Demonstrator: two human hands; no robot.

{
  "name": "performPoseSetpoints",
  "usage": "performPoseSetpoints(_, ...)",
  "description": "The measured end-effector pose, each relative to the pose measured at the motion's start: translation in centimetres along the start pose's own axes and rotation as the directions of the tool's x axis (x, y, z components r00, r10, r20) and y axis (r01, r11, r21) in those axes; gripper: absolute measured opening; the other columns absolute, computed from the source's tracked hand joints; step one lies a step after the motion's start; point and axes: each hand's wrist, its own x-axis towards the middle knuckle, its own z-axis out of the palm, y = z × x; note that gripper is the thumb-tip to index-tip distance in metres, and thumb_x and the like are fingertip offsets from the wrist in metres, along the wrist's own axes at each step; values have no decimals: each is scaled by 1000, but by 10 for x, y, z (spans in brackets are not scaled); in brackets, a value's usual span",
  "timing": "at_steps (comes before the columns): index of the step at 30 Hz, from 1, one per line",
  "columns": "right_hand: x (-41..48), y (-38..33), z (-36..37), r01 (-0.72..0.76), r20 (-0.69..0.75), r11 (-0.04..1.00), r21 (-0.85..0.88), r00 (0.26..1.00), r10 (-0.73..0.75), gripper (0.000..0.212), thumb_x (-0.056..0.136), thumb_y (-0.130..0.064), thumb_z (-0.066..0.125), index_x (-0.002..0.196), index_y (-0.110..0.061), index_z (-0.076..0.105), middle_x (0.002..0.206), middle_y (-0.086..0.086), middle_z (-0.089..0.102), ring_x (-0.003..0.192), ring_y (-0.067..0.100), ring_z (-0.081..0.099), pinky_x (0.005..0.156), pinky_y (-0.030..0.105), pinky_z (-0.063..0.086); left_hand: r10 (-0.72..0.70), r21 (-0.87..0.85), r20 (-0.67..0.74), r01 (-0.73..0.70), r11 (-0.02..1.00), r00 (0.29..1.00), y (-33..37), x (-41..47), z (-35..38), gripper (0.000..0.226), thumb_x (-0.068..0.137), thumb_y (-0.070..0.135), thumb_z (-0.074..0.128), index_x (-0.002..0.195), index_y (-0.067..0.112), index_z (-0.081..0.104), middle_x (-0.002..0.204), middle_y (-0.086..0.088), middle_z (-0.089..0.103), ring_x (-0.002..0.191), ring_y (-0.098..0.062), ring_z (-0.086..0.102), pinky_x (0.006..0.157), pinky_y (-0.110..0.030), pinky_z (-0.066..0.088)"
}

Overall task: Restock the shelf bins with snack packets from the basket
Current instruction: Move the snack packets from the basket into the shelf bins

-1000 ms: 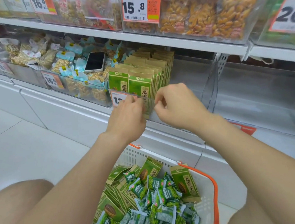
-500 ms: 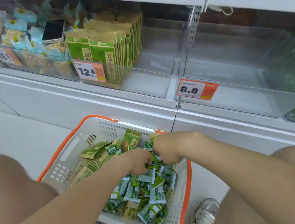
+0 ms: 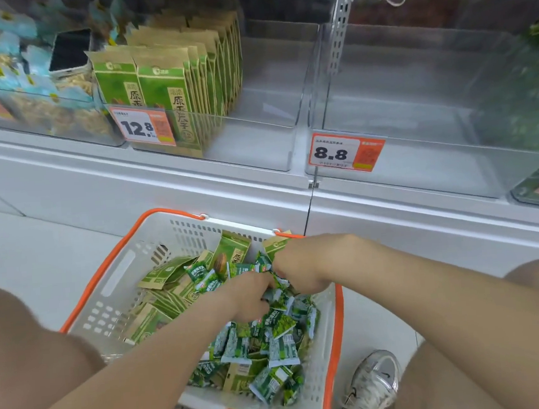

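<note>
Presently: small green snack packets heaped in white orange-rimmed plastic basket. Left hand, right hand sunk among them, fingers curled, hold indiscernible. Scoop together, firmly, toward clear plastic shelf bin.

12.8 tag on packet bin, 8.8 tag on clear bin

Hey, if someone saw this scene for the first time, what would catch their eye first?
Probably the white basket with its orange rim at bottom centre, heaped with small green packets, where the left hand and right hand are both dug in. Next, the row of upright green pouches in the shelf bin upper left, behind the 12.8 price tag.
</note>
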Motion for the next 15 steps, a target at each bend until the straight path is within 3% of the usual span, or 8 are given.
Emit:
performPoseSetpoints(2,-7,6,-9,-18,-63,1000,17,998,19,19,95,-1,50,106,-6,64,83,6,54,63,22,46,52,32,36,16,-221,-25,-21,975,1000,5,-7,-22,8,101,15,52,104,21,56,88,-8,55,71,-19,48,63,-32,42)
performPoseSetpoints(4,-12,18,-17,-40,-168,997,70,985,51,30,95,-1,53,122,-12,57,101,10,59,74,25,56,54,33,41,17,-485,-32,-31,874,999,11,-17,-45,31,105,15,50,133,26,55,104,-2,62,77,-16,63,68,-27,51)
performPoseSetpoints(6,-17,31,-24,-32,-271,982,184,959,82,43,97,-10,58,137,-20,47,120,11,57,98,30,61,72,41,54,35,-745,-40,-53,665,999,19,-27,-63,39,108,12,50,144,27,47,126,-1,61,99,-22,75,80,-33,59)
performPoseSetpoints(7,-22,37,-28,-15,-319,966,259,942,100,45,98,-19,62,140,-23,46,123,9,58,104,28,60,83,44,55,54,-833,-70,-88,547,996,23,-31,-72,36,108,9,51,142,23,48,128,-5,62,104,-26,76,81,-35,59)
performPoseSetpoints(8,-27,42,-33,11,-365,940,341,923,122,45,98,-27,65,140,-25,49,121,5,60,105,24,60,88,41,54,68,-885,-119,-137,445,991,26,-35,-79,33,108,7,53,138,19,49,124,-8,66,103,-30,76,80,-37,57)
performPoseSetpoints(10,-40,50,-44,82,-466,875,477,868,173,36,95,-36,71,128,-25,62,103,-4,71,94,13,64,84,33,52,104,-916,-231,-252,313,967,33,-45,-94,23,105,2,57,124,13,51,108,-7,72,99,-32,74,76,-36,50)
performPoseSetpoints(12,-52,57,-51,142,-550,809,571,798,248,22,93,-37,76,110,-25,71,80,-6,76,79,10,71,78,35,58,136,-888,-337,-362,282,932,41,-55,-108,26,100,-5,62,120,10,52,103,-6,76,100,-36,73,77,-33,51)
performPoseSetpoints(15,-61,63,-54,228,-616,702,674,698,365,9,92,-30,78,96,-22,75,75,2,77,72,17,74,77,45,60,108,-802,-497,-503,323,861,53,-67,-122,28,92,-10,69,108,11,59,102,-9,77,95,-36,75,82,-35,58)
